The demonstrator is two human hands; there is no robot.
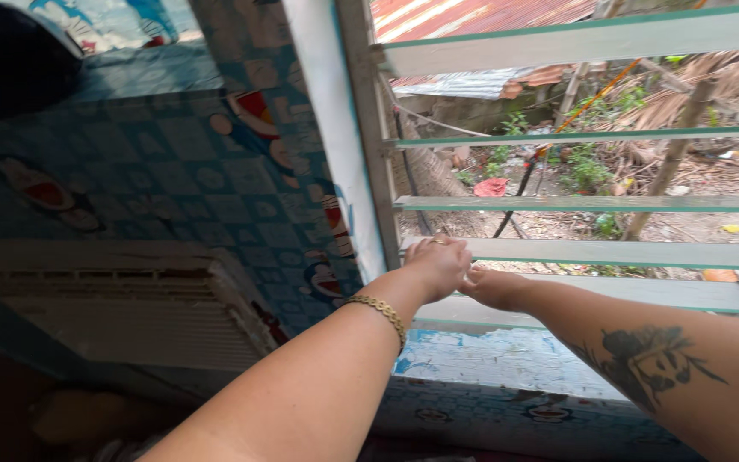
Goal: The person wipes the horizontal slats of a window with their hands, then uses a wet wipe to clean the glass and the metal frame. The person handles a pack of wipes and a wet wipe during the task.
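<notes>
Two hands reached out together toward the lower left corner of the louvre window as I watched. My left hand (438, 263), with a gold chain bracelet (380, 311) at the wrist, was curled with fingers bent over the left end of a glass slat (626, 253), the fourth one down, right beside the pale window frame (361, 145). My right hand (491, 287), on a forearm bearing a dark tattoo (647, 359), lay just behind and under the left, touching it; I could not tell how far its fingers were spread or whether they gripped the slat. That slat was a long, flat strip of greenish-edged glass, tilted nearly level, like the others above and below it. Left of the frame hung blue cartoon-patterned wall covering (173, 171), with a white air-conditioning unit (121, 308) set lower down.
</notes>
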